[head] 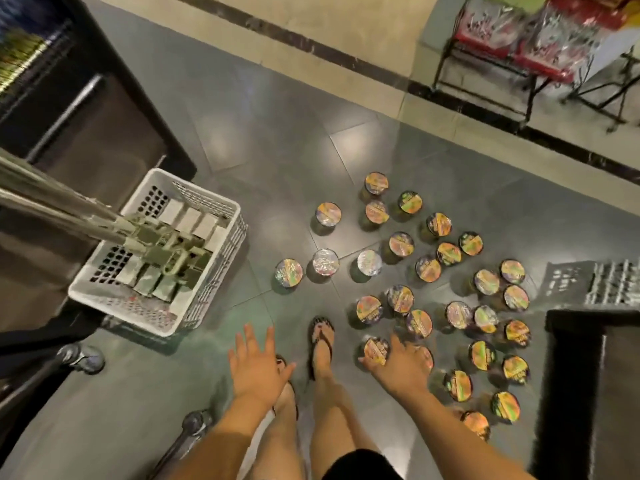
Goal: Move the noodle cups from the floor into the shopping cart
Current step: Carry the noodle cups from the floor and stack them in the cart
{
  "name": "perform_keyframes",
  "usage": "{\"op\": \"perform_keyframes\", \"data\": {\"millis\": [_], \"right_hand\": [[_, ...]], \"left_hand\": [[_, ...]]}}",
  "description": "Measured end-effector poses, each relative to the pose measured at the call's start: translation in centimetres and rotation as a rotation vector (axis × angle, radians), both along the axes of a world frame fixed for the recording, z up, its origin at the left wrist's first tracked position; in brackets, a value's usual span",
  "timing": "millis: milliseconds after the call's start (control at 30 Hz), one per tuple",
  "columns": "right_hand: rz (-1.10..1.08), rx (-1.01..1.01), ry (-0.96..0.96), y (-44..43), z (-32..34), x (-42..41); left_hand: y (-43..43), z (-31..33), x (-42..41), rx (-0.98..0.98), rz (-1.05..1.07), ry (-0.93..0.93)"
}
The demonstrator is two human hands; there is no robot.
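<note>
Several noodle cups [401, 243] with shiny, colourful lids stand upright on the dark tiled floor, spread from the centre to the lower right. My right hand [401, 367] is low over the nearest cups, fingers spread across the lid of one cup [375, 351]; I cannot tell whether it grips it. My left hand [256, 365] hangs open above the floor beside my feet, holding nothing. The shopping cart [52, 202] is at the left, with metal bars and two wheels [83, 358] visible.
A white plastic basket [214, 271] holding pale boxes sits under the cart's bars. A dark counter fills the upper left. A dark shelf [588, 375] and a white lattice crate [609, 285] stand at the right. A rack with red packages [519, 46] is at the back.
</note>
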State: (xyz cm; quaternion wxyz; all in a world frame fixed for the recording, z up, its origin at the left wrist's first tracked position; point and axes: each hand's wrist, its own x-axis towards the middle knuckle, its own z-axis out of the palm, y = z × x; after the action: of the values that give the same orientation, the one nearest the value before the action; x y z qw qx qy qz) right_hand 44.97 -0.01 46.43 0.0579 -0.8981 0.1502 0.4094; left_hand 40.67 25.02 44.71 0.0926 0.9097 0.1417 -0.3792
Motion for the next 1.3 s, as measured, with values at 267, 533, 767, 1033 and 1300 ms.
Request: {"op": "perform_keyframes", "data": {"millis": [267,533,767,1033,1300], "right_hand": [[0.140,-0.009,0.039,1.8,-14.6,10.7],[0.293,0.023,-0.121,5.1,-40.1,21.3],[0.281,0.039,-0.310,6.8,-55.3,23.3],[0.135,0.225,-0.576,6.7,-57.9,22.0],[0.001,0.211,-0.515,5.4,-45.1,20.2]], "left_hand": [[0.5,-15.5,9.8,0.002,0.051,-0.024],[0.7,-40.7,19.2,0.001,0.184,-0.161],[-1.0,-54.6,19.5,0.024,0.202,-0.325],[-0.9,-56.2,18.9,-0.010,0.244,-0.465],[0.6,-44.0,21.0,-0.019,0.273,-0.526]]}}
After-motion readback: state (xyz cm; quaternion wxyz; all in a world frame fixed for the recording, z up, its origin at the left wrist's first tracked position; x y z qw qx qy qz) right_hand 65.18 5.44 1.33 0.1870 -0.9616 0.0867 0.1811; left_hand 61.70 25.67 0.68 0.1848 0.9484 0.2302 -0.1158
